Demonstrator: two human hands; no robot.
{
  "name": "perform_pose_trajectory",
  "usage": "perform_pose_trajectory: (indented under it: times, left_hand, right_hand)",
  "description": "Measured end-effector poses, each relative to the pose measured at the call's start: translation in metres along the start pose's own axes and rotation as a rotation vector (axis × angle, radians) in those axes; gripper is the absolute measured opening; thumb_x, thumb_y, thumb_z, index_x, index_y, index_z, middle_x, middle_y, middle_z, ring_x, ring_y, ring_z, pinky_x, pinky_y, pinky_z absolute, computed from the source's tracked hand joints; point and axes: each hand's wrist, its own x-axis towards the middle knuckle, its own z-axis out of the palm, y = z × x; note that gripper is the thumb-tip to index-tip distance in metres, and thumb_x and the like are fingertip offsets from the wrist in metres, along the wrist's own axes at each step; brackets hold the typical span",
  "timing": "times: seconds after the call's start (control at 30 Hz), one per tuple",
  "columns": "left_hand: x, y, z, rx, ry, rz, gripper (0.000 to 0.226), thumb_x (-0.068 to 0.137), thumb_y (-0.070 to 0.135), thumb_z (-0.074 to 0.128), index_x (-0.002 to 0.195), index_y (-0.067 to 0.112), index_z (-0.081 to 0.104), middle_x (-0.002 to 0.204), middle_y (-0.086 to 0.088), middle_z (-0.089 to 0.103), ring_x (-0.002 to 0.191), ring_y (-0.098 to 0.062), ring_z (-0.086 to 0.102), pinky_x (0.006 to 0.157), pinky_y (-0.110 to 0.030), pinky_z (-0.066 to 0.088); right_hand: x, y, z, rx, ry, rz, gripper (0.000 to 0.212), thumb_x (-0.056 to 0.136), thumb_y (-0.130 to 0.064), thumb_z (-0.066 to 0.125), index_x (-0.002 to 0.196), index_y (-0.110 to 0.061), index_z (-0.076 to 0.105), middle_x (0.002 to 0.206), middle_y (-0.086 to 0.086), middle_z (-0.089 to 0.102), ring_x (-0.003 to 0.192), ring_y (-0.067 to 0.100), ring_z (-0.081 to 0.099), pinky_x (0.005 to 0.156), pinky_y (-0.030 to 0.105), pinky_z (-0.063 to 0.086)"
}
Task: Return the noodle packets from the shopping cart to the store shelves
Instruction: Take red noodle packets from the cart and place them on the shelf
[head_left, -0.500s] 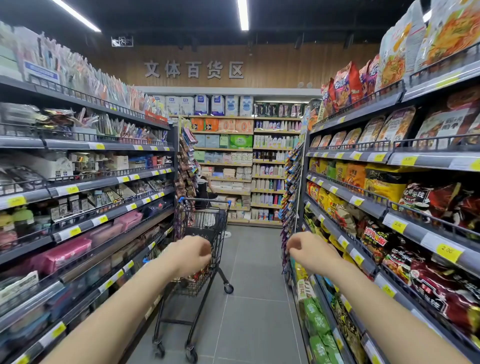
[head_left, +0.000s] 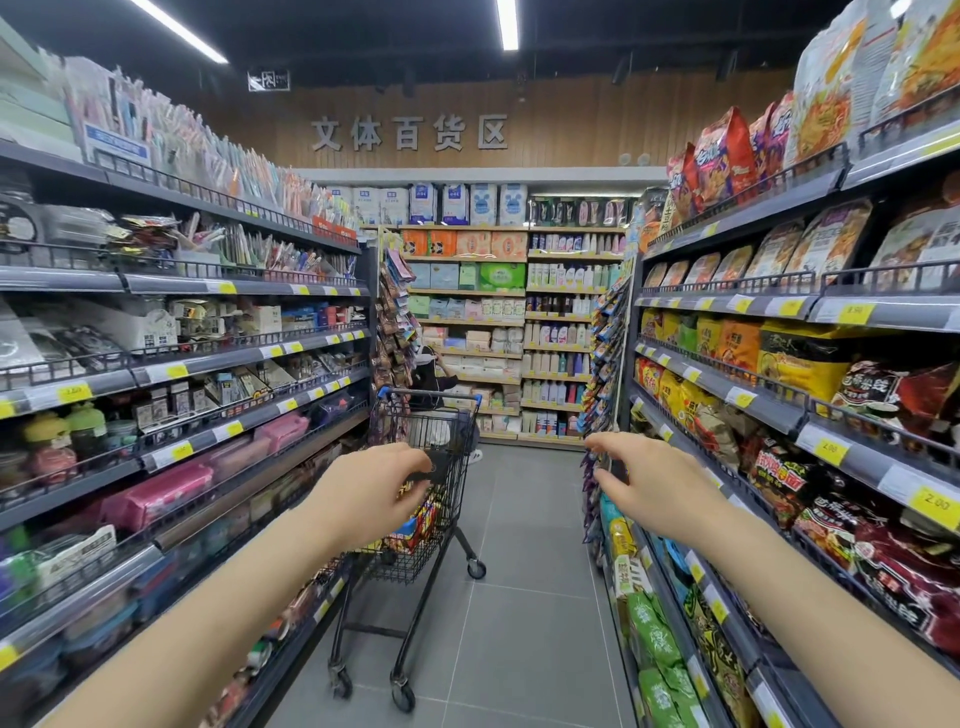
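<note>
A black wire shopping cart (head_left: 431, 431) with a blue handle stands in the aisle a short way ahead. Colourful red and yellow noodle packets (head_left: 418, 525) lie in its basket. My left hand (head_left: 369, 493) hovers in front of the cart's near side, fingers loosely curled, holding nothing. My right hand (head_left: 649, 488) is stretched out over the aisle, fingers spread, holding nothing, just left of the noodle shelves (head_left: 769, 405) on the right, which carry rows of noodle packets (head_left: 800, 364).
Shelves of stationery and boxed goods (head_left: 182, 364) line the left side. A far wall of tissue and bottles (head_left: 509, 322) closes the aisle. A person (head_left: 431, 369) crouches beyond the cart. Grey floor tiles (head_left: 519, 597) lie between cart and right shelves.
Both hands have spread their fingers and reached slightly forward. The packets in the cart's basket now show beside my left hand.
</note>
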Motion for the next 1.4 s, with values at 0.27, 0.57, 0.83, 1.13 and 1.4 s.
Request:
perform_pose_trajectory:
  times: [0.27,0.57,0.83,1.13,1.4]
  left_hand:
    - [-0.003,0.0,0.003,0.026,-0.04,0.094,0.03,0.094,0.034,0.044,0.119,0.023,0.057,0.118,0.008,0.061,0.108,-0.011,0.056,0.085,-0.025,0.043]
    - [0.004,-0.013,0.01,0.049,-0.069,0.029,0.029,0.093,0.034,0.045,0.116,0.02,0.058,0.115,0.005,0.061,0.104,-0.013,0.057,0.082,-0.027,0.045]
    - [0.024,-0.055,0.036,0.089,-0.123,-0.019,0.029,0.093,0.035,0.043,0.117,0.024,0.056,0.117,0.008,0.06,0.106,-0.012,0.055,0.081,-0.026,0.044]
    - [0.09,-0.149,0.066,0.072,-0.171,-0.028,0.021,0.092,0.03,0.045,0.107,0.022,0.059,0.106,0.006,0.061,0.095,-0.011,0.055,0.079,-0.028,0.047]
    - [0.154,-0.245,0.104,0.106,-0.196,-0.036,0.023,0.092,0.03,0.044,0.108,0.023,0.06,0.107,0.007,0.063,0.097,-0.012,0.058,0.077,-0.028,0.048]
  right_hand:
    - [0.006,0.0,0.006,0.014,-0.036,-0.059,0.042,0.093,-0.032,0.049,0.135,-0.031,0.047,0.134,-0.014,0.054,0.121,0.008,0.052,0.093,0.027,0.044]
    - [0.03,0.006,0.032,0.05,-0.075,-0.091,0.042,0.093,-0.033,0.048,0.135,-0.031,0.045,0.133,-0.014,0.055,0.121,0.008,0.051,0.094,0.029,0.044]
    - [0.076,0.0,0.072,0.133,-0.058,-0.121,0.038,0.091,-0.028,0.052,0.129,-0.029,0.051,0.122,-0.014,0.06,0.112,0.007,0.056,0.092,0.03,0.046]
    - [0.176,-0.011,0.14,0.123,-0.086,-0.126,0.039,0.091,-0.03,0.051,0.131,-0.03,0.049,0.124,-0.014,0.06,0.113,0.007,0.056,0.093,0.03,0.046]
    - [0.274,-0.017,0.205,0.105,-0.127,-0.125,0.04,0.092,-0.031,0.049,0.133,-0.03,0.047,0.129,-0.015,0.057,0.117,0.007,0.053,0.093,0.028,0.043]
